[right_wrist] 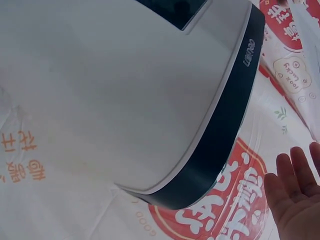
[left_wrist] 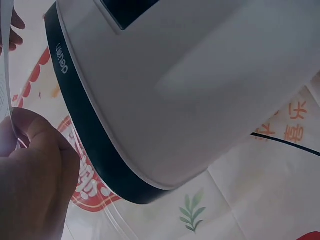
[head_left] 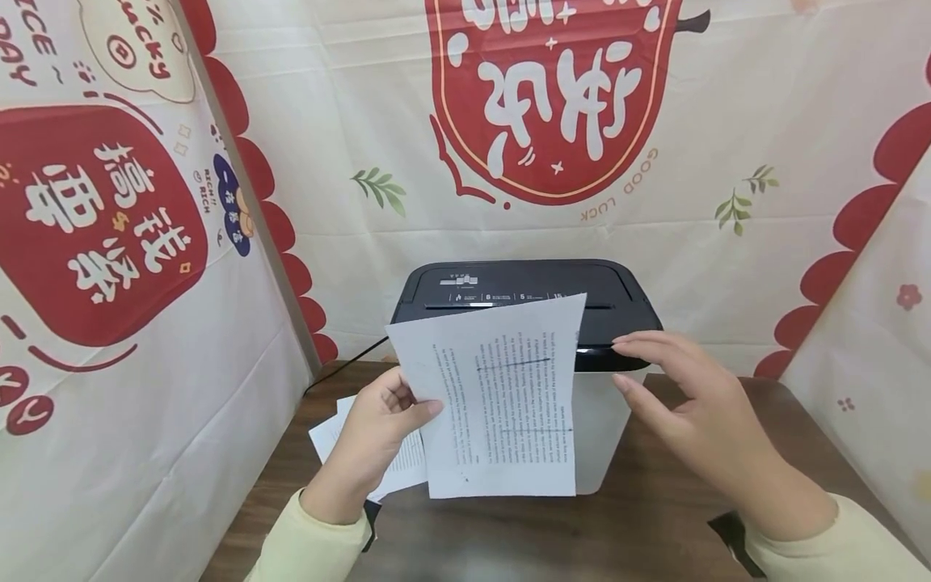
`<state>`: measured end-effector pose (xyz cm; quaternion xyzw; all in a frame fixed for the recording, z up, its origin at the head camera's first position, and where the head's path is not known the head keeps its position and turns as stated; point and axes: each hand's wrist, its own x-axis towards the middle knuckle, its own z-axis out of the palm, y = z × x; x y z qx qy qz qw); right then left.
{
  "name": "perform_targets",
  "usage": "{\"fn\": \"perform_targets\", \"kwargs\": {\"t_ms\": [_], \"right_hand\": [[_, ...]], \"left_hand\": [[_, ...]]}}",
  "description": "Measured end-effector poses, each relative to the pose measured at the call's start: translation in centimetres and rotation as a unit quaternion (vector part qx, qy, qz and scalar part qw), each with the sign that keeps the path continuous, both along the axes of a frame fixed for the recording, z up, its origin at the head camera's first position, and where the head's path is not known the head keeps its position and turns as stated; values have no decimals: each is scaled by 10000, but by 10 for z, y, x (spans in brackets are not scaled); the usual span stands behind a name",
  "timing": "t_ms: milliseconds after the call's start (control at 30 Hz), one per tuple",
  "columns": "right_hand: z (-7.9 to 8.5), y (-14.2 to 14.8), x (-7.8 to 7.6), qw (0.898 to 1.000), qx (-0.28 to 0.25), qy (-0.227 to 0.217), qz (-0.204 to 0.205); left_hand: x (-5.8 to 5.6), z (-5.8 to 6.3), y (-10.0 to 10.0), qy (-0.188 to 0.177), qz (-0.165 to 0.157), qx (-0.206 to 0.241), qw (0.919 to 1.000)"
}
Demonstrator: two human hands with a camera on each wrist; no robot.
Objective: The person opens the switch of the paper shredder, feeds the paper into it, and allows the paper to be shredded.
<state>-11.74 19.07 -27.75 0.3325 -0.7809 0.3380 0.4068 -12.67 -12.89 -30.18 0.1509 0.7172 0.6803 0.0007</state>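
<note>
My left hand pinches the left edge of a printed sheet of paper between thumb and fingers. The sheet is held up in front of a paper shredder, its top edge overlapping the black lid near the feed slot in the head view. My right hand is apart from the sheet, to its right, thumb and fingers spread with nothing between them. In the left wrist view, the left hand grips the sheet, seen nearly edge-on. Extended fingers of the right hand appear in the right wrist view.
More printed papers lie on the brown wooden table, partly behind the left hand. A black cord runs from the shredder's left side. Printed cloth hangs behind and on both sides.
</note>
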Motion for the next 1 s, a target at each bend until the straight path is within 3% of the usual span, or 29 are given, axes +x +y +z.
{"fn": "perform_targets", "kwargs": {"t_ms": [300, 533, 800, 1000], "right_hand": [[15, -9, 8, 9945, 162, -1007, -253], [26, -12, 8, 9793, 99, -1979, -402], [36, -9, 3, 9682, -39, -2495, -196], [45, -5, 0, 9627, -243, -2694, 74]], "left_hand": [[-3, 18, 15, 234, -189, -153, 9994], [-5, 30, 26, 218, -141, -158, 9995], [-7, 43, 34, 251, 52, -295, 9992], [-7, 59, 35, 526, 89, -491, 9974]]}}
